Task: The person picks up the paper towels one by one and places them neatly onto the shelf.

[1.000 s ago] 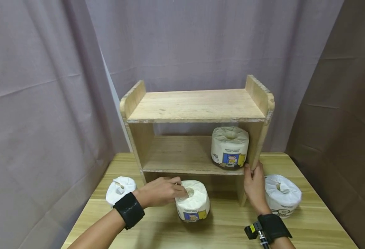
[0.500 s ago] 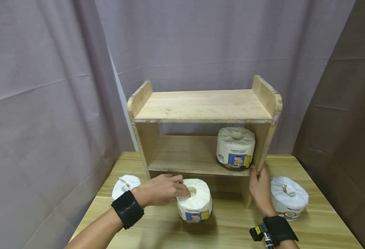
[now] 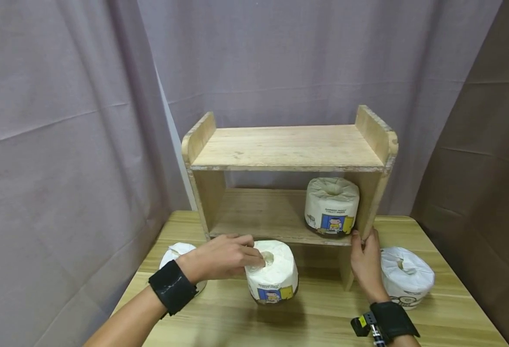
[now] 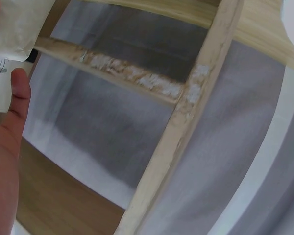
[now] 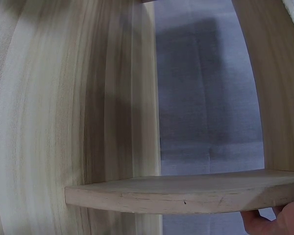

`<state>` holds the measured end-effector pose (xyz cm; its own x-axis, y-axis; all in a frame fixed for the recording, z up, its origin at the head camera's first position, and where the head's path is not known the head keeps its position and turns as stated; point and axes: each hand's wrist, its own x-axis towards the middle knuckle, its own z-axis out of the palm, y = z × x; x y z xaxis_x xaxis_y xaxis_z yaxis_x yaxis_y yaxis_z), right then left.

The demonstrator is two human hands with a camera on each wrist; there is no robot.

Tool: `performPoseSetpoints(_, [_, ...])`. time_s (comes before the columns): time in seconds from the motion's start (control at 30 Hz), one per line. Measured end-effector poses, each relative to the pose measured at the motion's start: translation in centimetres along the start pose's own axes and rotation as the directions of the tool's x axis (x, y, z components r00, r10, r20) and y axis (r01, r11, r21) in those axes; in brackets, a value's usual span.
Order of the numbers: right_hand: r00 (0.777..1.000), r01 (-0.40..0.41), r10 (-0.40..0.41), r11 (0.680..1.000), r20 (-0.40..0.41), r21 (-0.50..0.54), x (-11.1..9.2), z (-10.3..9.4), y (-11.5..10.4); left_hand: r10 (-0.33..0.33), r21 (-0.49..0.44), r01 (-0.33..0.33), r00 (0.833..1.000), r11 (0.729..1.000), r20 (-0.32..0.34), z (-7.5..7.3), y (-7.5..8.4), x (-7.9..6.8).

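While the curtains (image 3: 280,58) close in the far side and both flanks, the wooden table (image 3: 202,320) fills the lower part of my head view. On it stands the shelf unit (image 3: 289,147), upright, with its middle board (image 3: 254,214) facing me. A wrapped paper roll, the shelved roll (image 3: 332,207), sits upright at that board's right end, close to the side panel. The roll that matters now, the held roll (image 3: 276,277), is in front of the unit's lower opening, slightly tilted and, judging by the shadow beneath it, just off the table. Two more stand on the table: the outer roll (image 3: 406,277) to the right of the unit and the left roll (image 3: 176,251), partly hidden behind the arm.

I see the left hand (image 3: 224,258) nearly closed, pinching the held roll's rim with fingertips at its hollow core; my left wrist view cuts off most of that grip. The right hand (image 3: 367,265) is curled round the side panel's front edge, bracing the unit.

I read the step in hand as lifting this roll toward the shelves. The next move, I judge, calls for levelling it, raising it past the middle board's edge and keeping that brace firm.
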<state>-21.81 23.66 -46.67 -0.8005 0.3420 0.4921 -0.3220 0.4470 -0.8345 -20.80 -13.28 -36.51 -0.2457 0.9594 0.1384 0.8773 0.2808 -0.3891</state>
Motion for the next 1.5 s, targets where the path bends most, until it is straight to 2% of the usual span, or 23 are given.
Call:
performPoseSetpoints(0.27, [1.000,0.003,-0.003,1.000,-0.006,0.001,0.1,0.0,0.0,-0.027,-0.001,0.027,0.999,1.000,-0.016,-1.9,-0.3,-0.2])
performPoseSetpoints(0.57, [1.000,-0.022,0.022,1.000,0.005,0.002,0.1,0.1,-0.1,-0.051,-0.121,0.045,0.998,0.992,-0.047,-3.1,-0.6,-1.0])
performPoseSetpoints(0.9, [1.000,-0.022,0.022,1.000,0.014,0.008,0.1,0.1,-0.1,-0.057,-0.118,0.049,0.996,0.992,-0.066,-4.6,-1.4,-1.5])
performPoseSetpoints(1.17, [1.000,-0.013,0.013,1.000,0.023,0.001,0.3,-0.6,0.4,-0.068,-0.131,0.059,0.996,0.990,-0.063,-5.5,-2.0,-1.3])
performPoseSetpoints(1.5, [0.999,-0.026,0.025,0.999,0.043,0.019,0.0,-0.2,0.0,-0.120,-0.199,0.112,0.992,0.974,-0.027,-6.8,-2.7,-1.7])
